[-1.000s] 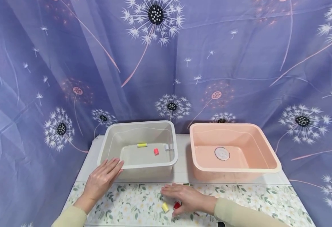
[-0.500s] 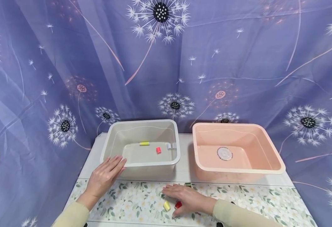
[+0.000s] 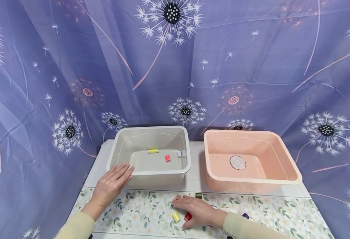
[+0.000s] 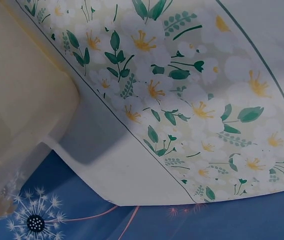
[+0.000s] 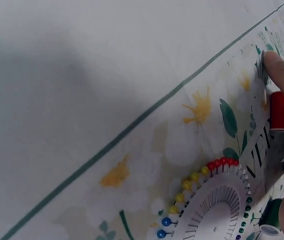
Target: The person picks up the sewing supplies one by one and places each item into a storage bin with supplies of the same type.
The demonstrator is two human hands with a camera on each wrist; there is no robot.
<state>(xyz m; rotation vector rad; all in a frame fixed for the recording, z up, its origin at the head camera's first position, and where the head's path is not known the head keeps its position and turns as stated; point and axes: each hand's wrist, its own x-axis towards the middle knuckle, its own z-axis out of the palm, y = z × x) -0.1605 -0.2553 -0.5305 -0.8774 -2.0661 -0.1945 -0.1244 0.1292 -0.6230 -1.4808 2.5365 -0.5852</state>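
My left hand (image 3: 110, 184) rests on the near left corner of the grey tub (image 3: 163, 172), its fingers lying straight over the rim. My right hand (image 3: 197, 209) lies palm down at the table's flowered strip, fingers extended, holding nothing. A red thread spool (image 3: 188, 216) sits beside its palm, partly covered. Just left of that lies a yellow thread spool (image 3: 176, 217), and a dark green thread spool (image 3: 198, 195) is beyond the knuckles. In the right wrist view, a wheel of coloured pearl-head pins (image 5: 217, 210) lies near the red spool (image 5: 280, 112); the head view mostly hides it.
Inside the grey tub are a bright yellow spool (image 3: 153, 151), a pinkish-red spool (image 3: 167, 158) and a white spool (image 3: 179, 154). The peach tub (image 3: 252, 180) to the right holds a round pin wheel (image 3: 237, 162). A purple spool (image 3: 245, 215) sits behind the right sleeve.
The head view has shifted slightly. My right hand and forearm have moved a little, uncovering more of the dark green spool and the purple one. My left hand stays on the rim.
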